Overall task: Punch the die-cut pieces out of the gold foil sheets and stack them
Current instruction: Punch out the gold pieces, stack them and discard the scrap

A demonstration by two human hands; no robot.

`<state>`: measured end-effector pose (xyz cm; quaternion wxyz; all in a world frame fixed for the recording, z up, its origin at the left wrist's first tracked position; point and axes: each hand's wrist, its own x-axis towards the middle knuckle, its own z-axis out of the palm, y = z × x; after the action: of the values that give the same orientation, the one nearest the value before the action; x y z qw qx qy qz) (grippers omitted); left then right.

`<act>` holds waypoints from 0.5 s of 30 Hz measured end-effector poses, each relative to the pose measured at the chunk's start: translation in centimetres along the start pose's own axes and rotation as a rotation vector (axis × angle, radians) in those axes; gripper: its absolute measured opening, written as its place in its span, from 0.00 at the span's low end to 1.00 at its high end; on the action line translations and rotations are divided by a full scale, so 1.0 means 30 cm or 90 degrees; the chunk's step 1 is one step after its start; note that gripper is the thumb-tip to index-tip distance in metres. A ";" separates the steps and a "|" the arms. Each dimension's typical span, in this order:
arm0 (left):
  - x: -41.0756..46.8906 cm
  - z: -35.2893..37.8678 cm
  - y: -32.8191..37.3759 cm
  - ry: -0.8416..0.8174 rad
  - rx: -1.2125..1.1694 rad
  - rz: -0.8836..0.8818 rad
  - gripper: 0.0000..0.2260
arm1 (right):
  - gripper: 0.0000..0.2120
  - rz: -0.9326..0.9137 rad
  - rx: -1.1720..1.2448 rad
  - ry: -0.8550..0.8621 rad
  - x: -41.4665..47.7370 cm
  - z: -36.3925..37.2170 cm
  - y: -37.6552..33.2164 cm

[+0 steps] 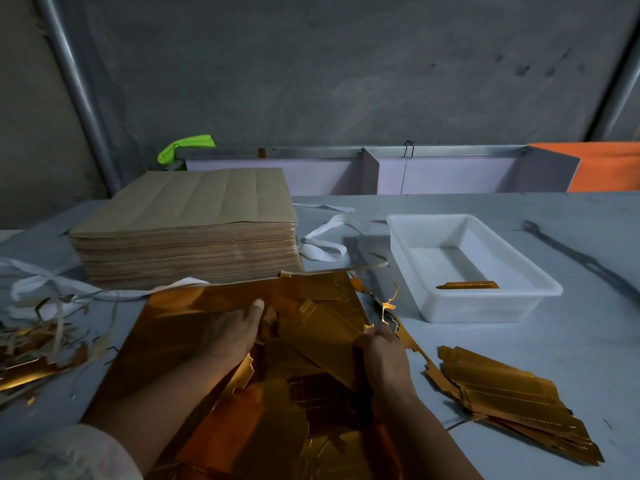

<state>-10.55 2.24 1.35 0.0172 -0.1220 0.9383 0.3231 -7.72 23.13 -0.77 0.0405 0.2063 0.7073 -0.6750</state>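
Head view: right hand (382, 351) pinches a piece (322, 327); left hand (232, 336) lies on the sheet (180, 317) (can't tell its grip).

dim grey concrete wall (346, 64) with a slanting metal pipe (78, 95) at left; grey table (540, 368) in front, backed by a lilac divided panel (446, 176) and an orange sheet (613, 168).

Both my left hand (232, 336) and my right hand (382, 355) are bare, and the forearms behind them are bare as well. On the left arm I wear a pale, whitish sleeve (65, 453) (the cloth looks thin and a little crumpled), which sits bunched near the elbow.
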 end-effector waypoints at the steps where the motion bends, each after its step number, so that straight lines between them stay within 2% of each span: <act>1: -0.001 -0.006 0.002 -0.006 -0.002 -0.012 0.25 | 0.05 -0.001 0.000 -0.002 0.001 -0.002 0.001; 6: -0.017 -0.035 0.001 -0.061 -0.040 -0.092 0.23 | 0.04 -0.028 -0.032 -0.026 -0.013 -0.003 0.005; 9: -0.027 -0.049 -0.003 -0.086 -0.056 -0.129 0.21 | 0.05 -0.050 -0.079 -0.095 -0.035 0.006 0.007; 12: -0.039 -0.059 -0.016 -0.162 -0.066 -0.191 0.15 | 0.07 -0.068 -0.170 -0.191 -0.058 0.022 0.008; 15: -0.043 -0.083 -0.036 -0.217 -0.023 -0.223 0.11 | 0.06 -0.078 -0.194 -0.196 -0.065 0.036 0.012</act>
<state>-8.92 0.19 2.80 0.2288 -0.2268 0.8805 0.3479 -6.05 21.61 -0.55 0.1375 0.0492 0.7976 -0.5852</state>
